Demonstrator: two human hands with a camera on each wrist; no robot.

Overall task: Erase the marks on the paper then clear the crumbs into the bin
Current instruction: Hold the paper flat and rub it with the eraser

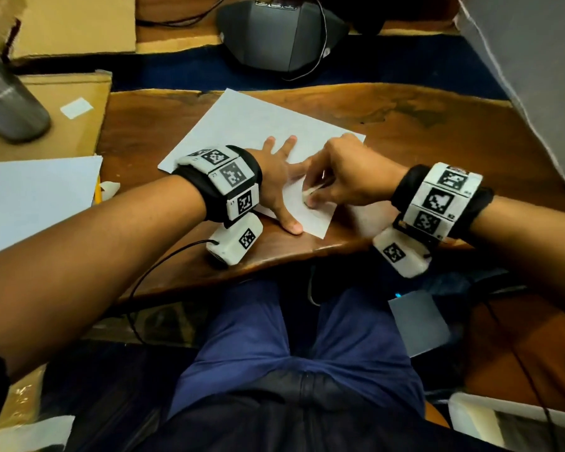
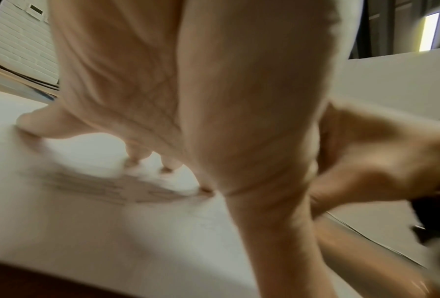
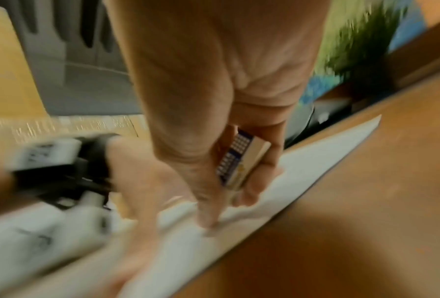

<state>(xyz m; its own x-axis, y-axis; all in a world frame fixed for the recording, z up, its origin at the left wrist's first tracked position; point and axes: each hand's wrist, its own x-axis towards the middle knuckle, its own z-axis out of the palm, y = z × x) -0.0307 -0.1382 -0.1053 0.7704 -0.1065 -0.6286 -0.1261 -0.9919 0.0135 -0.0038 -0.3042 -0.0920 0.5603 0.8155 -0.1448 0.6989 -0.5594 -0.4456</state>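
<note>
Dark wood runs under everything: the bench (image 1: 405, 132), its near edge curving toward the lap. On it lies the paper (image 1: 242, 125), pinned flat by the left hand (image 1: 276, 177) with fingers spread. Faint marks (image 2: 106, 185) remain, though blur hides how many. The right hand (image 1: 343, 177) pinches the eraser (image 3: 242, 161) against the sheet's near corner, so erasing seems underway. Next, probably more rubbing; no bin is visible.

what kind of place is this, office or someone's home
Most likely an office or meeting-room desk, though I can't be sure: a conference speakerphone with cables sits on the wooden table, with sheets of paper and flattened cardboard around.
</note>
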